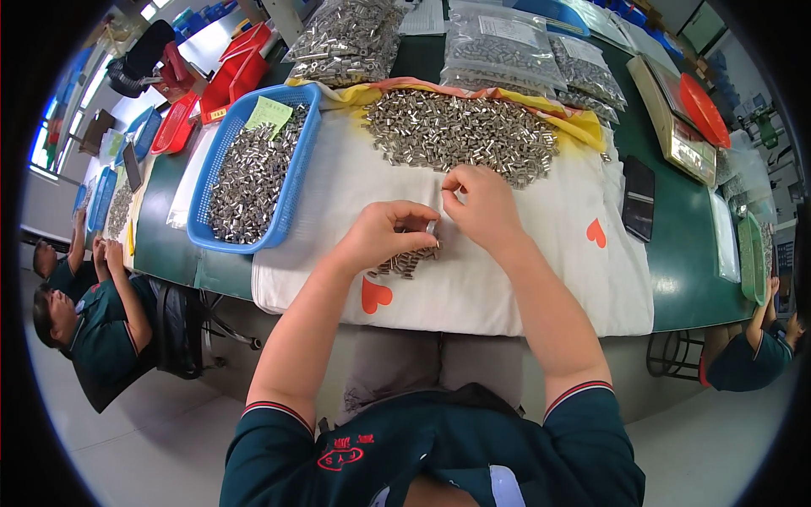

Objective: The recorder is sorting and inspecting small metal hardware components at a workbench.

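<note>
My left hand (382, 237) is closed over the white cloth (321, 182), with a small silvery metal sleeve (432, 228) between thumb and fingertips. Under that hand lies a little heap of the same metal sleeves (407, 265), partly covered by the fingers. Just to its right, my right hand (483, 205) has its thumb and forefinger pinched together; whatever they hold is too small to make out. Beyond both hands spreads a large pile of metal sleeves (460, 131) on the cloth. The two hands are close but apart.
A blue basket (196, 203) of metal parts with a yellow-green note stands at left. Bags of parts (498, 51) sit at the back. To the right are a dark phone (639, 198) and a scale with a red tray (704, 111). People work at both sides.
</note>
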`<state>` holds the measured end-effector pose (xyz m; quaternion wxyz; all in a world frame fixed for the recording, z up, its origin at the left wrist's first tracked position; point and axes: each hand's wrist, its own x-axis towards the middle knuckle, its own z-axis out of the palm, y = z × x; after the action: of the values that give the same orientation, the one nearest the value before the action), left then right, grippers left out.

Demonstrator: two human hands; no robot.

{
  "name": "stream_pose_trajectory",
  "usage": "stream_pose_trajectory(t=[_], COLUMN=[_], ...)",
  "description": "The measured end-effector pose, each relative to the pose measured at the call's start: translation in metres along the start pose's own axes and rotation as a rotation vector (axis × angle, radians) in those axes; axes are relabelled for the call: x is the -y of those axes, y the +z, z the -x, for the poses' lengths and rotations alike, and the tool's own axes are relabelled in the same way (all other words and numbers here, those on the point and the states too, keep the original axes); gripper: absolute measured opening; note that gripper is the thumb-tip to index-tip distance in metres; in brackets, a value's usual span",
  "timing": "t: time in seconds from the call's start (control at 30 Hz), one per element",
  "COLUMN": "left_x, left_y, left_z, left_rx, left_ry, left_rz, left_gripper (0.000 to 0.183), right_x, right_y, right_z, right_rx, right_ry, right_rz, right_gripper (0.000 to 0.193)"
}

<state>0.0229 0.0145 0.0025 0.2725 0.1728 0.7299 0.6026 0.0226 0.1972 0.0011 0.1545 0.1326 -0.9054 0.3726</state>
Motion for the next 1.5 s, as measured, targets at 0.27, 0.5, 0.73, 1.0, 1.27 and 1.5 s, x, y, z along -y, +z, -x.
stream_pose_trajectory(t=[0.27, 0.5, 0.73, 1.0, 1.27, 1.5], left_x=[0.011, 0.009, 0.010, 0.011, 0.005, 0.005], left_y=[-0.007, -0.008, -0.010, -0.007, -0.003, -0.002], left_z=[-0.007, -0.009, -0.007, -0.007, -0.005, -0.007], left_rx=[-0.052, -0.067, -0.060, -0.065, -0.032, -0.050], left_ry=[0.053, 0.046, 0.043, 0.045, 0.010, 0.003], left_rz=[0.357, 0.398, 0.364, 0.364, 0.253, 0.160], left_gripper=[0.032, 0.032, 0.032, 0.033, 0.032, 0.031], right_x=[0.018, 0.020, 0.021, 0.023, 0.018, -0.010], right_y=[-0.018, -0.016, -0.018, -0.010, -0.014, -0.036], right_z=[0.008, 0.009, 0.009, 0.012, 0.010, -0.001], right_rx=[0.218, 0.246, 0.189, 0.132, 0.167, 0.063], right_ry=[0.247, 0.153, 0.134, -0.121, 0.059, 0.338], right_rz=[-0.496, -0.403, -0.318, -0.071, -0.237, -0.222], right_gripper=[0.008, 0.005, 0.006, 0.008, 0.012, 0.011])
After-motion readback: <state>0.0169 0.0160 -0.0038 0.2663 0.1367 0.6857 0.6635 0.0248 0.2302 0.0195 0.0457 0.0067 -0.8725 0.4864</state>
